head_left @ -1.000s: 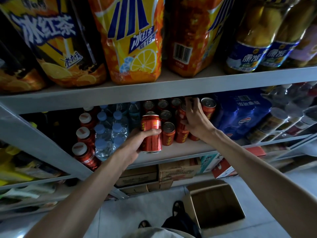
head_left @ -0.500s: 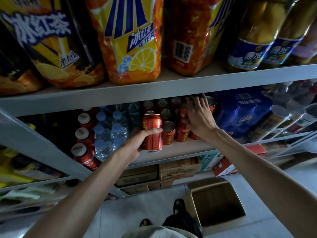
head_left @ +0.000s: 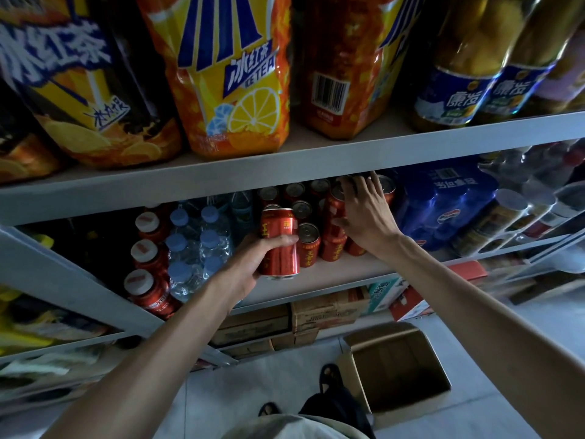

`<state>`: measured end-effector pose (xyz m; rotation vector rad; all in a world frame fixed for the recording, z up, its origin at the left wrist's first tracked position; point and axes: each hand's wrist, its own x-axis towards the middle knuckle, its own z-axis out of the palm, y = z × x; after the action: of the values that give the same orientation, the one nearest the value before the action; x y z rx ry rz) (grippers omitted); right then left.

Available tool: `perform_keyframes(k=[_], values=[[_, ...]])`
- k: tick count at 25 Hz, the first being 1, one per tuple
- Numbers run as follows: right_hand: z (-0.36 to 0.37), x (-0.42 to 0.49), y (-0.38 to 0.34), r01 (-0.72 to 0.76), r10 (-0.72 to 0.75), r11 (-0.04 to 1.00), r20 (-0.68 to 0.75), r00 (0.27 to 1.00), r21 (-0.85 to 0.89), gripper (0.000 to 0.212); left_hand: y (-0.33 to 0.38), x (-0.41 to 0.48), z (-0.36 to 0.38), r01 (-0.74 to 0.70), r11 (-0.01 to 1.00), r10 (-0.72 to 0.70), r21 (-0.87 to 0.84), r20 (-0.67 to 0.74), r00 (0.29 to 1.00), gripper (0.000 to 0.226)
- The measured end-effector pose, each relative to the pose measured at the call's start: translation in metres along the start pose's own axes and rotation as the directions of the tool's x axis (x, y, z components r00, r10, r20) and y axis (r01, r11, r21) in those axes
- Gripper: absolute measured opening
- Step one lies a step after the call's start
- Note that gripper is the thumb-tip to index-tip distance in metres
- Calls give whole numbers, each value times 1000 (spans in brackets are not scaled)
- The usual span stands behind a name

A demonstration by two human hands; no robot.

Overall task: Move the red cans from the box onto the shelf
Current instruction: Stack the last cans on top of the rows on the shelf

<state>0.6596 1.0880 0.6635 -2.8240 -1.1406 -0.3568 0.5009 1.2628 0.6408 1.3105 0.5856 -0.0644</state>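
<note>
The left hand (head_left: 250,267) wraps the stiff, likely slick red can (head_left: 280,245) mid-body by the shelf (head_left: 332,275) edge; the right hand (head_left: 364,217), fingers spread, touches stacked cans (head_left: 334,248)

Left hand (head_left: 250,264) grips a red can (head_left: 280,248); right hand (head_left: 364,213) touches stacked cans (head_left: 332,248).

Held can (head_left: 280,245): one. Open box (head_left: 395,359): one. White-capped bottles (head_left: 142,251): three.

The right hand (head_left: 364,213) hides part of the stacked red cans (head_left: 332,251); the top edge cuts off the ice tea packs (head_left: 234,74); lower-left goods (head_left: 38,331) are blurred.
</note>
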Motion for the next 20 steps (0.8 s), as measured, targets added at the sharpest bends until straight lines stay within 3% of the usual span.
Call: perform_keyframes(k=[7,18,20], values=[[2,1,2,-3,4,1000,-19,1000,7,98,2,0,4,-3,1000,3,2,-2,1000,56],[5,2,8,29,-30,998,7,1000,49,101,2,2,5,23,1000,-23,-10,11,1000,80],[4,2,8,34,-33,998,-13,999,53,103,2,3,5,26,999,-26,-19,17,1000,75]])
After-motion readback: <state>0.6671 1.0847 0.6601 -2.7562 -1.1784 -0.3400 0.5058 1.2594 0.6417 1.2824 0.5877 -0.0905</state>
